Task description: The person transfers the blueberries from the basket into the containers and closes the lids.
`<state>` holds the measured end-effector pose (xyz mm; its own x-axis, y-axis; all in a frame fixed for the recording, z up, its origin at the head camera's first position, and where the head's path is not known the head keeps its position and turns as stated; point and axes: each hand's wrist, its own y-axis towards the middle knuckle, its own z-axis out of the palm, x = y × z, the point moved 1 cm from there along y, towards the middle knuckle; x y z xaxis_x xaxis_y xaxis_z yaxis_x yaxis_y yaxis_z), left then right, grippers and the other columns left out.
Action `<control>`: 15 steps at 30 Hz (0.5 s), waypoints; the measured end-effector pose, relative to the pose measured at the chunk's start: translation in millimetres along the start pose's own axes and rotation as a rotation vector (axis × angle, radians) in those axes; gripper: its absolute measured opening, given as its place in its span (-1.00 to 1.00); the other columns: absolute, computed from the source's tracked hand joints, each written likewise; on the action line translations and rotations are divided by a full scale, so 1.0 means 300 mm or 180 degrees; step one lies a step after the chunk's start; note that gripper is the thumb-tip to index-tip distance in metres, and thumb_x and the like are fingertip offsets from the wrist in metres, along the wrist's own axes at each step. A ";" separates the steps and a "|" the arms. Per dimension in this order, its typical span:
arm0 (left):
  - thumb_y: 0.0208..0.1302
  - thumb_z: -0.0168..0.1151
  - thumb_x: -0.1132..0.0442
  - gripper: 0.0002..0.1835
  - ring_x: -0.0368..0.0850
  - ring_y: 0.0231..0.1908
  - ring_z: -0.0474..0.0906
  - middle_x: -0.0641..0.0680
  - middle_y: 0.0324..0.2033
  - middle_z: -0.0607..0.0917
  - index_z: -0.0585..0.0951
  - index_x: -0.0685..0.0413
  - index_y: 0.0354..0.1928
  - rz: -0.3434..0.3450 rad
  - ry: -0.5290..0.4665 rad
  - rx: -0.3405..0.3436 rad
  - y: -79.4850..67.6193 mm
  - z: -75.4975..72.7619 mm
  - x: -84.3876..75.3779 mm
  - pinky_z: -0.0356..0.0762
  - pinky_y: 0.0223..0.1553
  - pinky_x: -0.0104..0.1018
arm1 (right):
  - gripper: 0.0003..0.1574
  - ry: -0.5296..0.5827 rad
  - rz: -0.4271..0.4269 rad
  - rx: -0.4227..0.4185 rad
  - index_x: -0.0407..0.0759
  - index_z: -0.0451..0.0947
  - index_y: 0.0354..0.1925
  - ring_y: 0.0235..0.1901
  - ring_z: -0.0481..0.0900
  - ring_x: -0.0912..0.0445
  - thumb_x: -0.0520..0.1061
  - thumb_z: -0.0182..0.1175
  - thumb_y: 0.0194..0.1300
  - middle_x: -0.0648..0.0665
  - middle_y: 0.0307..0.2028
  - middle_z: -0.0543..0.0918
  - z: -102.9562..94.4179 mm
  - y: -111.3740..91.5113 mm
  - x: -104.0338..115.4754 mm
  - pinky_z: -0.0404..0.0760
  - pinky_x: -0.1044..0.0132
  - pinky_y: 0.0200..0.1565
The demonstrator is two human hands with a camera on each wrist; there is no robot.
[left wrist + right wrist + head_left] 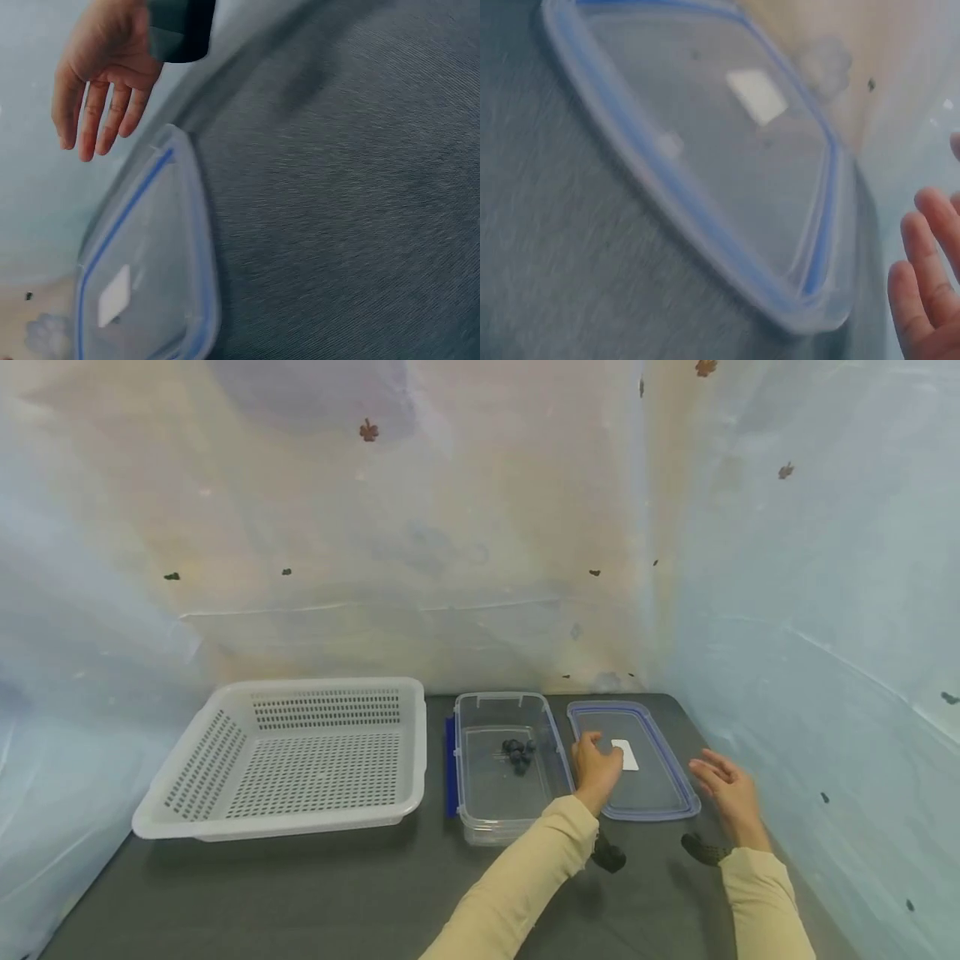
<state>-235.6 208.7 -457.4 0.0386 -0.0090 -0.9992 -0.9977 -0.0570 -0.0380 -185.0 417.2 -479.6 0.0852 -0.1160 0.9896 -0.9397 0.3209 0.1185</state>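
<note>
A clear lid [660, 793] with a blue seal and a white label lies flat on the dark table. My left hand [596, 770] hovers by the lid's left edge, fingers loosely bent, with nothing in its grasp. Past the right edge, my right hand [733, 795] is raised, its fingers relaxed and apart from the lid. The right hand [109, 82] also appears in the left wrist view, while its fingers [922, 281] enter the right wrist view from the side. Left of the lid stands an uncovered clear plastic box [480, 789], holding several small dark round pieces [517, 753] like blueberries.
A white perforated basket [300, 818] stands on the table's left side. One blue side clip [451, 768] hangs along the box's left wall. Pale plastic sheeting [480, 527] with leaf-shaped marks rises behind and on both sides of the table [315, 893].
</note>
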 end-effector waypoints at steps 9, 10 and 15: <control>-0.04 0.22 0.41 -0.31 0.37 0.24 0.21 0.44 0.17 0.29 0.29 0.30 0.23 -0.0422 0.0107 0.0051 -0.025 0.000 0.051 0.24 0.22 0.14 | -0.21 -0.0962 0.0421 0.0085 -0.52 0.08 0.38 -0.23 0.38 0.56 -0.03 0.08 0.47 -0.16 0.08 0.54 -0.011 -0.012 -0.087 0.44 0.58 -0.17; -0.05 0.24 0.41 -0.29 0.38 0.23 0.22 0.46 0.17 0.30 0.29 0.33 0.24 -0.0436 0.0151 0.0052 -0.027 -0.001 0.054 0.23 0.23 0.15 | -0.20 -0.0980 0.0458 0.0178 -0.53 0.05 0.39 -0.22 0.37 0.56 -0.03 0.06 0.48 -0.31 0.17 0.46 -0.014 -0.012 -0.094 0.45 0.57 -0.17; 0.00 0.28 0.39 -0.26 0.39 0.27 0.18 0.47 0.19 0.32 0.25 0.40 0.28 -0.0552 0.0289 0.0209 -0.039 0.001 0.065 0.17 0.27 0.15 | -0.22 -0.0969 0.0573 0.0544 -0.57 -0.04 0.39 -0.21 0.34 0.59 -0.07 -0.01 0.52 -0.58 0.31 0.14 -0.036 -0.013 -0.119 0.43 0.58 -0.12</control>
<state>-223.3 209.6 -476.4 0.2122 -0.0949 -0.9726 -0.9770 -0.0003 -0.2132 -180.9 430.2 -514.6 -0.1642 -0.3539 0.9208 -0.9744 0.2033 -0.0956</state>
